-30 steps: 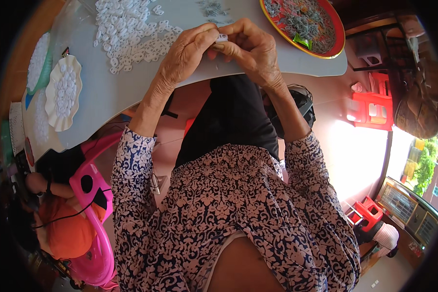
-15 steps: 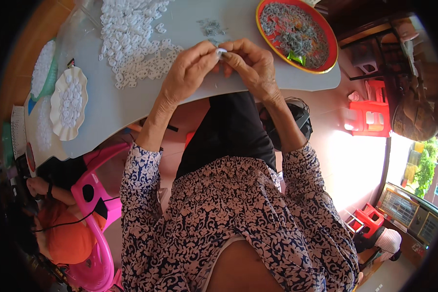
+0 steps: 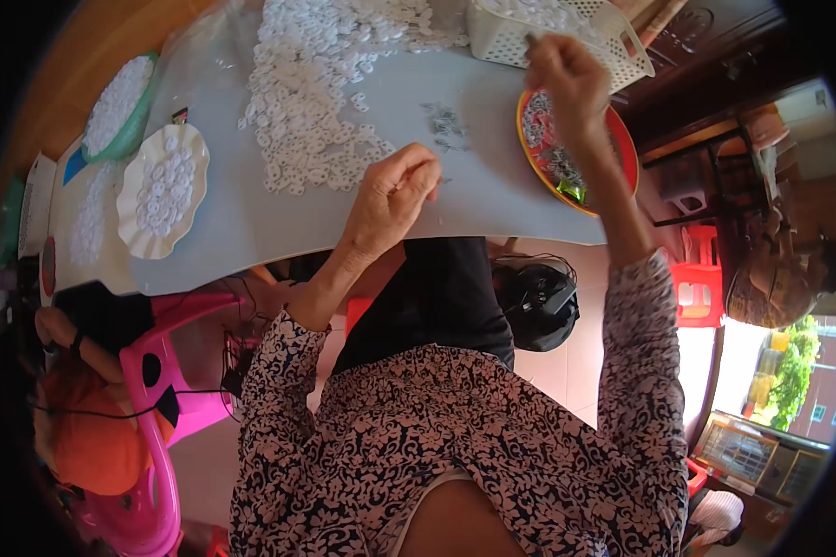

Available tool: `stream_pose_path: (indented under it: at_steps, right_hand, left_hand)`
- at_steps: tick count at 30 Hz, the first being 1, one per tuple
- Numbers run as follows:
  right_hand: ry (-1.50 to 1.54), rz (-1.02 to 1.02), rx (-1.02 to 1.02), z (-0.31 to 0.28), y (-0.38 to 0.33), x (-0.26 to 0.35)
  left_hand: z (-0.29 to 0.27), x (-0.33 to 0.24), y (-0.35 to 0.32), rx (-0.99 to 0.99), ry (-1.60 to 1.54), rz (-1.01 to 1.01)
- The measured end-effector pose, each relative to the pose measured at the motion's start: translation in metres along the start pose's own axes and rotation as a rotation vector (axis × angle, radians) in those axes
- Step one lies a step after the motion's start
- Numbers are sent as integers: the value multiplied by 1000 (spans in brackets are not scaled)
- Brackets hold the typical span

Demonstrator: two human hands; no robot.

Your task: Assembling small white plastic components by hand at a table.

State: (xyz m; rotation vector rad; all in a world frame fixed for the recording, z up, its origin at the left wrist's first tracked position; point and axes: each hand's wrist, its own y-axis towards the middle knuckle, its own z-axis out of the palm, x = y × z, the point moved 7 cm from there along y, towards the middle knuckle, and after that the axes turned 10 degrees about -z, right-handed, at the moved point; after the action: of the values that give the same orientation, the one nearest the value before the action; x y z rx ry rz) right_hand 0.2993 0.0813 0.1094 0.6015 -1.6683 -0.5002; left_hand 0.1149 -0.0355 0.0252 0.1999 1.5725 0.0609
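While the right hand (image 3: 571,79) hangs by the white perforated basket (image 3: 492,37), its forearm (image 3: 616,200) crossing the yellow-rimmed red tray (image 3: 625,153), the left hand (image 3: 395,195) hovers over the front of the grey table (image 3: 492,204). Both hands' fingers curl inward; I can't tell whether either pinches anything. Small white plastic pieces (image 3: 297,93) lie heaped beyond the left hand, with thin grey bits (image 3: 448,127) between them and the tray.
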Motion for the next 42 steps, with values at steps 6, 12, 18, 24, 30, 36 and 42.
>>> stream_pose_path:
  at_steps: [6, 12, 18, 24, 30, 36, 42]
  right_hand:
    - [-767, -104, 25, -15, 88, -47]
    - [-335, -289, 606, 134, -9, -18]
    - [-419, -500, 628, 171, -18, -23]
    - [-483, -284, 846, 173, -24, -30]
    - [-614, -534, 828, 180, -31, -31]
    - [-376, -285, 667, 139, -32, -26]
    - [190, 353, 651, 109, -57, -24]
  left_hand:
    - [0, 26, -11, 25, -119, -100]
    - [-2, 18, -13, -65, -140, -70]
    - [3, 6, -13, -34, -110, -17]
    - [6, 5, -13, -26, -115, -35]
    - [5, 8, -14, -25, -79, -60]
    - [2, 10, -11, -41, -84, -106]
    - [-23, 13, -8, -325, -232, -128]
